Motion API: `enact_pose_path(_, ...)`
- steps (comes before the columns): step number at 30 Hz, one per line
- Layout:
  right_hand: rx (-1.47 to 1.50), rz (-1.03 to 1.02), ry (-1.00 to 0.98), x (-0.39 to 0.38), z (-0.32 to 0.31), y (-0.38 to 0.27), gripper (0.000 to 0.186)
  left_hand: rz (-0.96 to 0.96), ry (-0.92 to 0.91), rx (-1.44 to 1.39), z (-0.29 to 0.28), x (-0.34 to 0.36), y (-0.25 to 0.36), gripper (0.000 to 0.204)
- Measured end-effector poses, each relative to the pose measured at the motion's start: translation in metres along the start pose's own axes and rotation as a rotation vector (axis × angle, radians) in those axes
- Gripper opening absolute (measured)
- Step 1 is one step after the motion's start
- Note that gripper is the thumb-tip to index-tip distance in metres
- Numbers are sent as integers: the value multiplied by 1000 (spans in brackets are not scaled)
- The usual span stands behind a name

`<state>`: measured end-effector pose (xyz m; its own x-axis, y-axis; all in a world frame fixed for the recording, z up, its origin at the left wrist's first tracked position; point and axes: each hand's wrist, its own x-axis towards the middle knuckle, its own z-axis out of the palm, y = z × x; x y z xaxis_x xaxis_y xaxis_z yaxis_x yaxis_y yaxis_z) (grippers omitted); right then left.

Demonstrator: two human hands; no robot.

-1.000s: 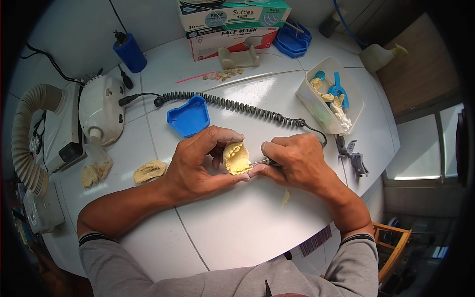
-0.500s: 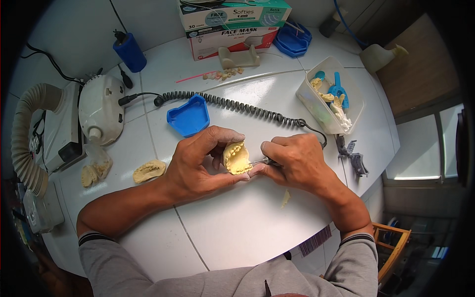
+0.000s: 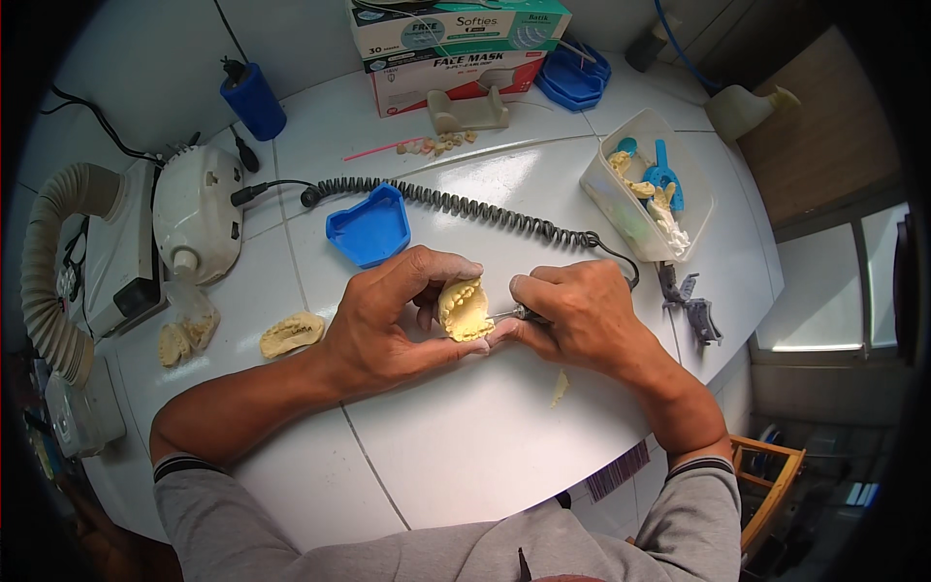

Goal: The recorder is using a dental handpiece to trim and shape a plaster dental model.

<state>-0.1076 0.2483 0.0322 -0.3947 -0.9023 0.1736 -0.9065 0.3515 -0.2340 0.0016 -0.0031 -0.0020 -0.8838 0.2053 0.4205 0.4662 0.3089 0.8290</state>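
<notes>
My left hand (image 3: 393,310) is closed around a yellow plaster dental cast (image 3: 464,312), gripping it by its upper and lower edges. The row of moulded teeth shows on the cast. In my right hand (image 3: 582,315) is a dental handpiece (image 3: 522,312), corded and mostly hidden by the fingers. Its thin metal tip meets the right side of the cast near the lower teeth. My right thumb rests against the cast's lower right edge. Left of my left wrist, another plaster cast (image 3: 292,336) lies on the table.
A coiled black cord (image 3: 456,204) runs from a white control unit (image 3: 199,213) toward my right hand. Beyond my hands sits a blue mould tray (image 3: 370,228). A clear plastic tub (image 3: 606,194) stands right, beside grey articulator-like parts (image 3: 698,315). A beige hose (image 3: 48,242) arches at left.
Both hands and the cast stay almost in place, with only a very slight shift. The tip remains at the cast's right side.
</notes>
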Motion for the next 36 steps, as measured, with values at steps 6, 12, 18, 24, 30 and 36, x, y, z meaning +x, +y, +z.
enact_pose_path(6,-1,-1,-7,0,-1,-1,50,-2,45,-21,4,0,-1,69)
enact_pose_path(12,2,2,-4,0,1,0,50,-3,61,-12,4,0,-2,65)
enact_pose_path(18,13,15,-19,0,0,-1,51,11,58,-8,3,1,-1,64)
enact_pose_path(24,21,25,-10,1,0,-1,52,3,-12,8,-1,0,-2,72)
enact_pose_path(30,6,17,-13,2,0,-1,51,-2,-4,-9,0,-1,-3,72)
enact_pose_path(36,-2,4,-26,0,1,1,51,4,73,-31,5,0,-2,64)
